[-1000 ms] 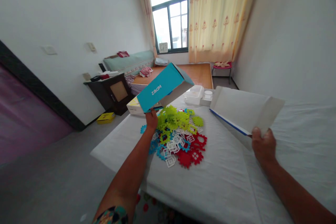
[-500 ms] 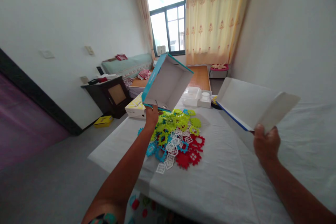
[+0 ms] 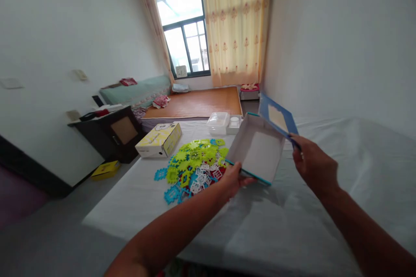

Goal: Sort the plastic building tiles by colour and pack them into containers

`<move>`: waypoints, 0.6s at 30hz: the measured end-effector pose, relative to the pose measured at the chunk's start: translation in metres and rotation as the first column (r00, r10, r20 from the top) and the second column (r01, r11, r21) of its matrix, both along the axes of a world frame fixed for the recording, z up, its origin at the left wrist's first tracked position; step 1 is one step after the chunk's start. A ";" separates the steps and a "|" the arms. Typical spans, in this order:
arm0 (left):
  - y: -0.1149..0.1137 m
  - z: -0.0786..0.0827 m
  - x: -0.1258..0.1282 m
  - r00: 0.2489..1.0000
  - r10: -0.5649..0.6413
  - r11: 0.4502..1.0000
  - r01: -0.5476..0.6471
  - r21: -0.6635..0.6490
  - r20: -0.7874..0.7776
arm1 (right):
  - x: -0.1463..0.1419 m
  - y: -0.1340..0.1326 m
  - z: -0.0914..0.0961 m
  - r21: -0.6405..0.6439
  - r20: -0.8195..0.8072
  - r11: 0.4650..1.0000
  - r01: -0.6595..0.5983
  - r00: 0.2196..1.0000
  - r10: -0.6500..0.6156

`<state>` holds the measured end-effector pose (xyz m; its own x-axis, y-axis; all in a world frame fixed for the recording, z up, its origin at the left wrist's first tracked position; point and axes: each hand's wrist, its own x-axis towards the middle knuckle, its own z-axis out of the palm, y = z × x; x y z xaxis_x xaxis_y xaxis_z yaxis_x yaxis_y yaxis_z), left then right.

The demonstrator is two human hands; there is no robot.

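Note:
My left hand [image 3: 233,179] grips the near edge of an empty teal-edged box tray [image 3: 258,149], open side up, just above the white-covered table [image 3: 292,225]. My right hand [image 3: 313,164] holds the blue box lid [image 3: 277,117] by its lower corner, tilted up beside the tray's right side. Left of the tray lies a pile of toy pieces [image 3: 193,164] in green, blue, red and white.
A yellow and white carton [image 3: 159,140] lies at the table's far left. Two clear plastic containers [image 3: 224,122] stand at the far edge. Beyond are a wooden bed platform [image 3: 198,103], a dark cabinet [image 3: 110,132], a window and curtains. A yellow box [image 3: 105,169] sits on the floor.
My left hand swung the box from upturned over the pile down to the right, open side up. My right hand brought the lid in close to it. The view shifted right.

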<state>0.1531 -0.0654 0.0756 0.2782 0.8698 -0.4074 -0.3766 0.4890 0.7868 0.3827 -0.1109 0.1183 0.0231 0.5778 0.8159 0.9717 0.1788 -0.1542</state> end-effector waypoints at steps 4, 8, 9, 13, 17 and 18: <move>-0.017 -0.006 0.019 0.995 -0.021 1.000 0.021 -0.002 0.098 | -0.003 -0.010 -0.024 -0.136 0.142 0.984 -0.114 0.981 0.133; -0.024 -0.005 0.004 0.991 -0.130 0.987 0.133 0.090 -0.041 | 0.003 -0.013 -0.054 -0.229 0.157 0.957 -0.177 0.964 0.216; -0.022 -0.004 -0.002 0.989 -0.073 0.985 0.092 0.146 -0.129 | 0.004 -0.014 -0.059 -0.240 0.149 0.952 -0.187 0.963 0.227; -0.002 0.001 -0.023 0.868 0.302 0.870 -0.081 0.487 -0.394 | 0.001 -0.012 -0.065 -0.244 0.106 0.943 -0.227 0.960 0.259; 0.019 0.005 -0.024 0.914 0.125 0.871 0.085 0.483 -0.386 | -0.007 -0.006 -0.061 -0.274 0.100 0.926 -0.260 0.950 0.296; 0.022 0.005 -0.022 0.933 0.061 0.879 0.119 0.462 -0.356 | -0.007 -0.005 -0.060 -0.290 0.103 0.919 -0.269 0.945 0.309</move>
<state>0.1308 -0.0438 0.0807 0.2239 0.9742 -0.0278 -0.0250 0.0343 0.9991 0.3757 -0.1157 0.0583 -0.2835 0.7388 0.6115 0.8990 0.4267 -0.0987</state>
